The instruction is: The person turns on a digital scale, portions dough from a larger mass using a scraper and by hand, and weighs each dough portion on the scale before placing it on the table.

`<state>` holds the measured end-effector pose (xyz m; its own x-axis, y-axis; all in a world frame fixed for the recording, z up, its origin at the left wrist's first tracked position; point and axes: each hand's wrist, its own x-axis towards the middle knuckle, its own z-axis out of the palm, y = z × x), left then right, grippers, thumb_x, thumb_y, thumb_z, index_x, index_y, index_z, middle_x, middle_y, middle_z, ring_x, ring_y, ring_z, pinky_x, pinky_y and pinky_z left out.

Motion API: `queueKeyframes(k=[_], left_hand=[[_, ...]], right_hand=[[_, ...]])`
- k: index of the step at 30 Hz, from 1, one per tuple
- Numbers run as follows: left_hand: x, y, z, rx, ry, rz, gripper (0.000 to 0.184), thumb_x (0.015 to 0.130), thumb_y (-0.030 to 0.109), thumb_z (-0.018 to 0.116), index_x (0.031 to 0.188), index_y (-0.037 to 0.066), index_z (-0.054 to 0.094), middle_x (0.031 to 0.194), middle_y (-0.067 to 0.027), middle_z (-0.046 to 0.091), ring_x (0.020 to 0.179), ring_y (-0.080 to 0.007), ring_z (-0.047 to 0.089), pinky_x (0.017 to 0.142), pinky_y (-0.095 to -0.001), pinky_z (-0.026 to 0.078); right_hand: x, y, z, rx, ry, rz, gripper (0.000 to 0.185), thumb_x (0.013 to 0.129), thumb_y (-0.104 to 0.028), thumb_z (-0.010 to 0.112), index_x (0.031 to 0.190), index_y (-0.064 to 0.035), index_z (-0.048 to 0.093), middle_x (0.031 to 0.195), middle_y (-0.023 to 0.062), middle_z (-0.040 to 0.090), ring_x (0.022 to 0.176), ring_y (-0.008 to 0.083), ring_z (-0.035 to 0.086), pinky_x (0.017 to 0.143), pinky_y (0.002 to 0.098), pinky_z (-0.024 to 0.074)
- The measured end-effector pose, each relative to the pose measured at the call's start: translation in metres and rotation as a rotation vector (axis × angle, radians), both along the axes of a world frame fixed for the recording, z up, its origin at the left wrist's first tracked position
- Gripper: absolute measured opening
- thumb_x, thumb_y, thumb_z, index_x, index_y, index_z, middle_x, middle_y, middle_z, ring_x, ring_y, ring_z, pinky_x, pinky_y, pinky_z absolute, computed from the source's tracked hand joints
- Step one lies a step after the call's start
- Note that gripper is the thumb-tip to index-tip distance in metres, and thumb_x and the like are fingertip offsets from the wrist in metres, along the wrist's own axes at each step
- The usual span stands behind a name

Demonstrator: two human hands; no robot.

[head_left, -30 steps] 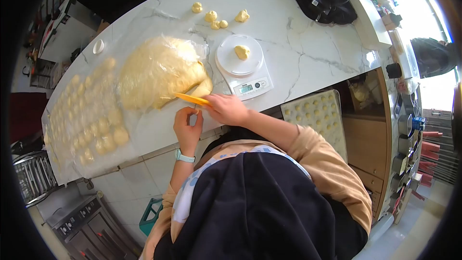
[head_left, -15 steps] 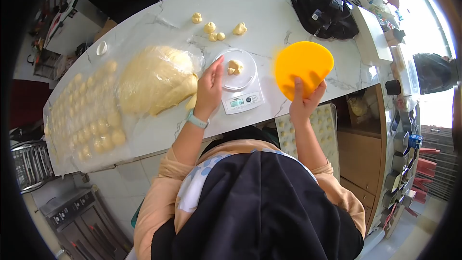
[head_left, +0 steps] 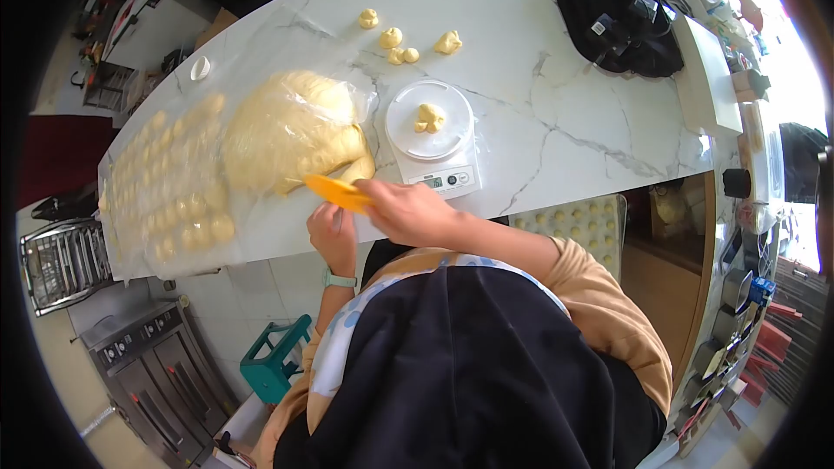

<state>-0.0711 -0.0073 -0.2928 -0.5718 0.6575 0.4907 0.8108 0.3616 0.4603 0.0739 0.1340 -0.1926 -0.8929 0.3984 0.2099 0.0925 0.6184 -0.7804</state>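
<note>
My right hand grips a yellow dough scraper, now seen nearly edge-on, at the front of the big dough mass. Just below the scraper is my left hand, fingers curled together; whether anything is in them is hidden. The large dough mass lies under clear plastic, and a strip of dough sticks out at its right side. Beside it stands a white kitchen scale with small dough pieces on its round plate. My right forearm passes in front of the scale's lower edge.
Several dough lumps sit behind the scale. Rows of dough balls lie under plastic on the left, near a small white oval item. A black bag rests at the back right. Below the counter are a tray of dough balls and a teal stool.
My right hand has swung left across the front of the scale with the scraper, turning it edge-on. My left hand has left the scale's side and come down and left, its fingers curling.
</note>
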Motion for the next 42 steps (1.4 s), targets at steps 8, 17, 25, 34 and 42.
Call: queueKeyframes(k=[8,17,25,34,42], left_hand=[[0.006,-0.008,0.024,0.041,-0.345,-0.086,0.019,0.075,0.006,0.070,0.092,0.006,0.064,0.090,-0.0089,0.064,0.090,-0.0295,0.060,0.082,-0.0381,0.047],[0.022,0.017,0.051,0.176,-0.490,-0.279,0.016,0.079,0.002,0.068,0.093,0.002,0.060,0.084,-0.0076,0.063,0.076,-0.0190,0.062,0.071,-0.0286,0.049],[0.023,0.122,0.081,0.093,-0.473,-0.574,0.024,0.093,0.009,0.051,0.116,0.003,0.047,0.100,-0.0145,0.067,0.089,-0.0257,0.063,0.078,-0.0338,0.048],[0.027,0.119,0.074,0.090,-0.375,-0.463,0.017,0.088,0.009,0.060,0.104,0.003,0.057,0.092,-0.0085,0.065,0.084,-0.0187,0.059,0.072,-0.0306,0.045],[0.020,0.122,0.070,0.059,-0.504,-0.491,0.022,0.083,0.011,0.069,0.102,0.002,0.064,0.087,-0.0091,0.061,0.068,-0.0194,0.058,0.064,-0.0289,0.046]], right_hand=[[-0.066,-0.017,-0.002,0.455,-0.238,0.247,0.036,0.076,-0.013,0.062,0.110,-0.0081,0.048,0.087,0.0067,0.061,0.070,0.0253,0.066,0.054,0.0349,0.0523],[0.034,0.005,-0.074,0.003,0.293,-0.262,0.031,0.084,-0.003,0.062,0.112,-0.0028,0.049,0.091,0.0172,0.060,0.074,0.0344,0.063,0.058,0.0389,0.0507],[0.082,0.060,-0.022,0.176,0.537,-0.839,0.030,0.090,-0.004,0.058,0.116,0.0015,0.043,0.098,0.0145,0.061,0.081,0.0231,0.063,0.071,0.0315,0.0503],[0.140,0.065,-0.045,0.114,0.469,-1.099,0.034,0.091,-0.010,0.060,0.119,0.0007,0.043,0.104,0.0144,0.058,0.093,0.0222,0.059,0.080,0.0318,0.0476],[0.149,0.089,-0.084,-0.444,0.764,-1.180,0.034,0.091,-0.009,0.058,0.120,-0.0012,0.044,0.109,0.0085,0.054,0.098,0.0167,0.053,0.084,0.0292,0.0439]])
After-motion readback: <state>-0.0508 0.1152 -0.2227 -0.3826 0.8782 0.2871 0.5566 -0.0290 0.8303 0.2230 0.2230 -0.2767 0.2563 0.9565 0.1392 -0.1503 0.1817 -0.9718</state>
